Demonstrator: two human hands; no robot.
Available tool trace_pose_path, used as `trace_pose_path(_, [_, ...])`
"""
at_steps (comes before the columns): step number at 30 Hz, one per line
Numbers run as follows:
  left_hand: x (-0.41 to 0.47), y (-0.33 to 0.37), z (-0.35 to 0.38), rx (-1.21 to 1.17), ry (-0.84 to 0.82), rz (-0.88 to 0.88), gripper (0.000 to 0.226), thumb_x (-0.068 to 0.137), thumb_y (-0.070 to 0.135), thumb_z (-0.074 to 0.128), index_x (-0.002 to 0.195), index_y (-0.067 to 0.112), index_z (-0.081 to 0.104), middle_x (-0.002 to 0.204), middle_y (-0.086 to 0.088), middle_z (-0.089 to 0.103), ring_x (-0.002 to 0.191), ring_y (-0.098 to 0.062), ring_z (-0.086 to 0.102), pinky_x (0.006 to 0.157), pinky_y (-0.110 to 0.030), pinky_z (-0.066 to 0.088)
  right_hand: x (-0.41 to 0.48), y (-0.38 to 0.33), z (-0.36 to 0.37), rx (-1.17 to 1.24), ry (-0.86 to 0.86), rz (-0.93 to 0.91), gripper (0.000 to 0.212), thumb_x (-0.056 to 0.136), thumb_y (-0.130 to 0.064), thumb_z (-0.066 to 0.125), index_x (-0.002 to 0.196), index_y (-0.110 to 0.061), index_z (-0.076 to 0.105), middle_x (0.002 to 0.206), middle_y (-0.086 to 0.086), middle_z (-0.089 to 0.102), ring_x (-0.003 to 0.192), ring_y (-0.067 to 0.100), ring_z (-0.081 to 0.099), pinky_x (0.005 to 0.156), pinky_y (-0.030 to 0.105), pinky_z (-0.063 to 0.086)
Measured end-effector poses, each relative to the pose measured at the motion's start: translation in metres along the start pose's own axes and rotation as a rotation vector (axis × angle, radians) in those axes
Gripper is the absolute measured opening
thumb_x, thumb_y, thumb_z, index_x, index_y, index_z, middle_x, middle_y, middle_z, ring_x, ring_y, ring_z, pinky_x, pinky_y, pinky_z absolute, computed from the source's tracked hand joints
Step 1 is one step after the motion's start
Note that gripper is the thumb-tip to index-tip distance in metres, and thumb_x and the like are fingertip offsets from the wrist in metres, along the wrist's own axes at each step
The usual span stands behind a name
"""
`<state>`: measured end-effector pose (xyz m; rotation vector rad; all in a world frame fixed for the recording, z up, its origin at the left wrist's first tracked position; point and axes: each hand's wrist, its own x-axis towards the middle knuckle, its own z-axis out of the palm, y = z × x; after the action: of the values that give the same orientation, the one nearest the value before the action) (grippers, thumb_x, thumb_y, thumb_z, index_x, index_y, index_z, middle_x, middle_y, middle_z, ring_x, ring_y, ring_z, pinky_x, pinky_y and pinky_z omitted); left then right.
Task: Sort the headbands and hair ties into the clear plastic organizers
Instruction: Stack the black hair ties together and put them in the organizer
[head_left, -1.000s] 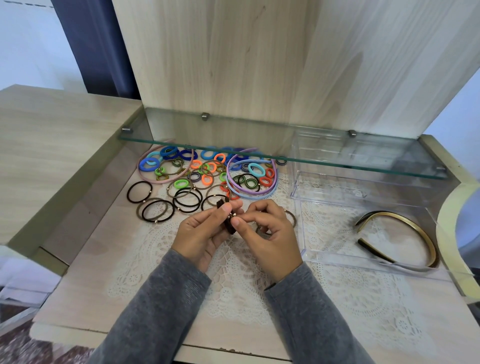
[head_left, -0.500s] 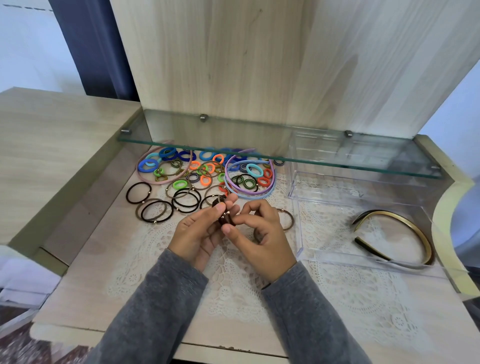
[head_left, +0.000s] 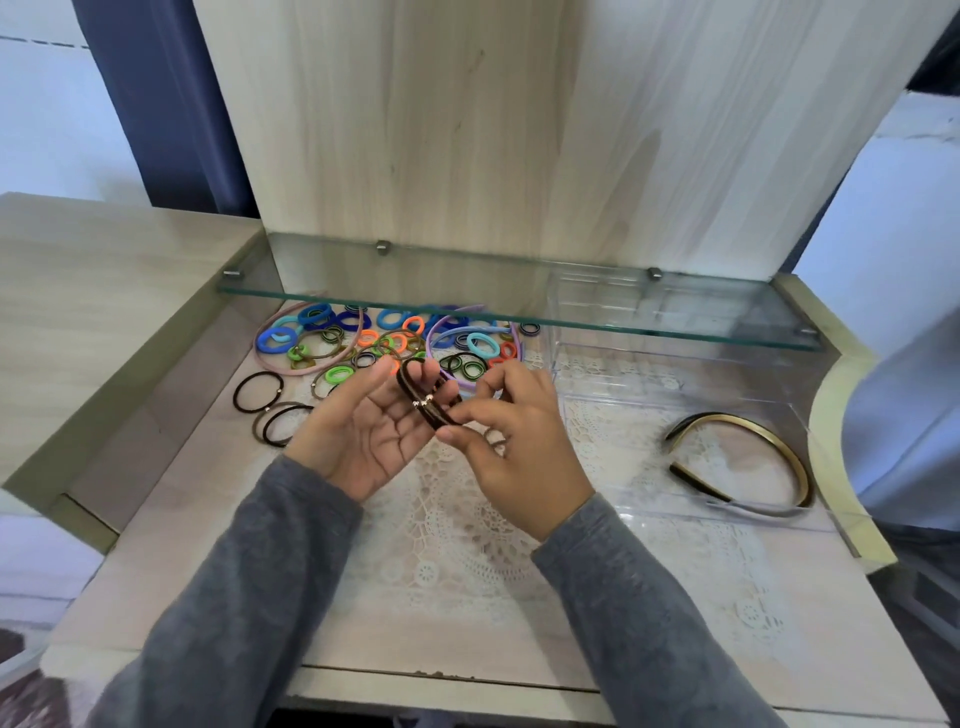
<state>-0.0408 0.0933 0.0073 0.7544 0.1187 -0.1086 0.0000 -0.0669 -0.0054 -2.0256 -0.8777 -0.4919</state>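
Unfolded since a second ago: left hand (head_left: 369, 436), then curled close round the dark hair ties (head_left: 427, 404), now turned palm-up with fingers nearly straight and the bundle lying across them. Right hand (head_left: 514, 452) pinching the bundle's near end between thumb and forefinger, remaining fingers loosely curled. Small metal beads (head_left: 423, 402) showing mid-bundle, just left of the right fingertips.

Bundle up in the air above the lace mat (head_left: 457, 519), not yet in the clear organizer (head_left: 613, 441) lying to the right of the right hand, with a headband (head_left: 727, 417) already inside. Coloured ties (head_left: 400, 340) heaped just beyond the fingertips, under the glass shelf (head_left: 519, 306).

Likely trouble: only one pinch securing several stretchy loops, left fingers merely propping them. Could slip a loop free if pulled away sideways, dropping it onto the mat or back among the heap. Could also catch a bead on a fingertip and spring the bundle apart on the way across to the organizer.
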Motion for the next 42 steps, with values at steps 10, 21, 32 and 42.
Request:
trace_pose_path(10, [0.032,0.001,0.056,0.954,0.167,-0.197,0.014,0.084,0.016,0.068,0.070,0.017,0.067,0.065,0.007,0.067,0.073,-0.009,0.060,0.069,-0.023,0.044,0.003,0.020,-0.075,-0.589,-0.078,-0.261,0.007,0.075,-0.024,0.070,0.075,-0.018,0.073,0.085,0.004,0.053,0.082,0.027,0.048,0.064,0.038,0.042])
trace_pose_path(21, [0.084,-0.031,0.104,1.518,0.073,-0.234,0.032,0.089,0.044,0.054,0.068,0.021,0.057,0.071,-0.001,0.058,0.070,-0.019,0.054,0.060,-0.025,0.039,-0.013,0.036,-0.114,-0.825,-0.156,-0.248,0.009,0.073,-0.027,0.069,0.068,-0.020,0.070,0.082,0.001,0.050,0.077,0.026,0.048,0.061,0.034,0.033])
trace_pose_path(32, [0.096,-0.050,0.101,1.807,0.083,-0.114,0.013,0.080,0.044,0.069,0.083,0.031,0.069,0.078,0.011,0.055,0.070,-0.006,0.053,0.056,-0.024,0.041,-0.032,0.042,-0.112,-0.757,-0.424,-0.057,0.030,0.074,-0.040,0.044,0.074,-0.024,0.071,0.085,-0.002,0.046,0.079,0.020,0.042,0.066,0.034,0.039])
trace_pose_path(42, [0.096,-0.058,0.101,1.798,0.085,-0.187,0.012,0.070,0.031,0.080,0.067,0.024,0.070,0.065,0.011,0.063,0.061,-0.007,0.056,0.054,-0.021,0.041,-0.037,0.047,-0.101,-0.713,-0.464,-0.044,0.038,0.075,-0.049,0.040,0.068,-0.027,0.070,0.081,-0.004,0.046,0.076,0.018,0.040,0.065,0.030,0.029])
